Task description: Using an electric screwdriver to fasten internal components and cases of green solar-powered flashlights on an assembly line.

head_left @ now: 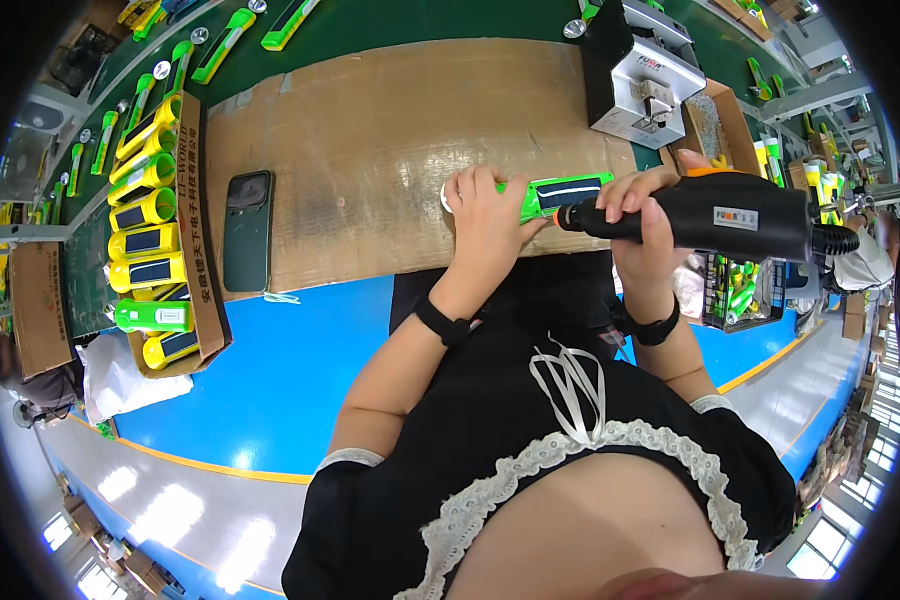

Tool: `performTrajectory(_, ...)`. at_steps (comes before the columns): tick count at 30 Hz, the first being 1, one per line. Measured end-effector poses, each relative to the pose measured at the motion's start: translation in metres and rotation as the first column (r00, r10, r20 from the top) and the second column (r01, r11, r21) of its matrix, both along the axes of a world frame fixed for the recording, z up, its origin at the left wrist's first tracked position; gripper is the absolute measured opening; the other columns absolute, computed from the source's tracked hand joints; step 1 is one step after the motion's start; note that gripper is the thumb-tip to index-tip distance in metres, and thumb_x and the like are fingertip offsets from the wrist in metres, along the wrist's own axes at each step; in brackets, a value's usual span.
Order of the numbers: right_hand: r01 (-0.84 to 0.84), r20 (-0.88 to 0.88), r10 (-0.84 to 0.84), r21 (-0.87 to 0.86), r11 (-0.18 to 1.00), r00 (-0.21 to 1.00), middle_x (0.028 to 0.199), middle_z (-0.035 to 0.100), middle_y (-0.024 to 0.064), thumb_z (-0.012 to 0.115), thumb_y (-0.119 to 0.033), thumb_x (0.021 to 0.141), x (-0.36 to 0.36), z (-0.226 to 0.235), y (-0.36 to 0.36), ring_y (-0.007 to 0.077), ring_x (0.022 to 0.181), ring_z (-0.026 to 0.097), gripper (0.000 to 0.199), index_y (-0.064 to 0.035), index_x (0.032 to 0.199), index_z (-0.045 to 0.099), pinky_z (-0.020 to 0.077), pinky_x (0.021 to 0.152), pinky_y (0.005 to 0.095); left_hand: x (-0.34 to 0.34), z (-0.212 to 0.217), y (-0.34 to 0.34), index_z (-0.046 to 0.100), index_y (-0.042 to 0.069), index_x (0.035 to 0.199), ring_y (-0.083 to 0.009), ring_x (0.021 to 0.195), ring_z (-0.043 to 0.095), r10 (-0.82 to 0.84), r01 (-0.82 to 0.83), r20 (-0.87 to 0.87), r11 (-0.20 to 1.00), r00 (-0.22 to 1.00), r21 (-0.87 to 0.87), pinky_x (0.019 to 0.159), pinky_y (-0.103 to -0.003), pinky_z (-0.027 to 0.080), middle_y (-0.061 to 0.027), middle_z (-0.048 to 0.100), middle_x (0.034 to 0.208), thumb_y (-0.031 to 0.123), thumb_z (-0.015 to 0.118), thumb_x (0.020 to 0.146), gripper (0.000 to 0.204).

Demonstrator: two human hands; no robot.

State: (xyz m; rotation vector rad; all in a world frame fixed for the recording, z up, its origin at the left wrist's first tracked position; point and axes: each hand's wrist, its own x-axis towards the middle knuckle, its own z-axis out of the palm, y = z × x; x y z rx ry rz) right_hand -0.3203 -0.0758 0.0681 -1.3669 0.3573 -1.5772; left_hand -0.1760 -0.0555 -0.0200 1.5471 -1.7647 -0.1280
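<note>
My left hand (pixel 490 212) is closed around the head end of a bright green flashlight (pixel 532 200) with a dark solar panel, holding it down on the cardboard sheet (pixel 390 120). In my right hand (pixel 642 205) is a black electric screwdriver (pixel 745 222), lying nearly level with an orange part on its upper side. Its tip points left at the flashlight's near side, close to my left fingers. Whether the tip touches a screw is hidden by those fingers.
At left, a cardboard box (pixel 202 240) holds several yellow flashlights and a green one, next to a dark phone (pixel 248 232). A silver and black machine (pixel 642 85) stands at the back right, beside a box of small parts (pixel 705 122). More flashlights (pixel 225 45) line the green bench.
</note>
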Motion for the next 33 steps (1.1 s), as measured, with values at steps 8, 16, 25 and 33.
performTrajectory(8, 0.060, -0.117, -0.057, 0.025, 0.998, 0.991, 0.079, 0.049, 0.0096, 0.049, -0.004, 0.085, 0.006, -0.006, 0.002, 0.0179, 0.064, 0.051, 0.049, -0.0064, 0.129, 0.026, 0.0459, 0.068, 0.0387, -0.002, 0.000, 0.003, 0.063, 0.011, 0.104, -0.0329, 0.101, 0.043, 0.005, -0.005, -0.022, 1.000, 1.000, -0.010, 0.091, -0.048, 0.030, -0.0105, 0.049, 0.097, 0.024, 0.083, 0.053, 0.056)
performTrajectory(16, 0.124, -0.035, -0.121, 0.068, 0.990, 0.992, 0.071, 0.053, 0.0105, 0.051, 0.007, 0.083, 0.012, 0.001, 0.001, 0.0171, 0.059, 0.055, 0.048, 0.0015, 0.125, 0.029, 0.0499, 0.061, 0.0329, -0.004, 0.000, 0.007, 0.062, 0.011, 0.106, -0.0330, 0.103, 0.042, 0.027, -0.026, 0.010, 0.999, 1.000, -0.022, 0.091, -0.048, 0.030, -0.0104, 0.047, 0.098, 0.024, 0.083, 0.053, 0.059)
performTrajectory(25, 0.140, -0.025, -0.138, 0.084, 0.987, 0.990, 0.071, 0.053, 0.0098, 0.052, 0.006, 0.082, 0.014, -0.001, 0.000, 0.0163, 0.059, 0.055, 0.047, 0.0012, 0.123, 0.031, 0.0492, 0.060, 0.0314, -0.007, 0.001, 0.009, 0.061, 0.012, 0.106, -0.0334, 0.103, 0.042, 0.033, -0.032, 0.025, 0.999, 0.999, -0.042, 0.091, -0.048, 0.030, -0.0109, 0.047, 0.099, 0.023, 0.083, 0.054, 0.058)
performTrajectory(33, 0.109, -0.103, -0.109, -0.005, 0.994, 0.989, 0.078, 0.051, 0.0101, 0.048, 0.000, 0.085, 0.012, -0.005, -0.006, 0.0181, 0.063, 0.053, 0.047, -0.0025, 0.128, 0.028, 0.0483, 0.066, 0.0383, -0.004, -0.001, 0.003, 0.063, 0.011, 0.103, -0.0317, 0.100, 0.043, 0.019, -0.017, 0.032, 0.998, 0.999, -0.056, 0.092, -0.049, 0.030, -0.0103, 0.048, 0.095, 0.026, 0.083, 0.053, 0.056)
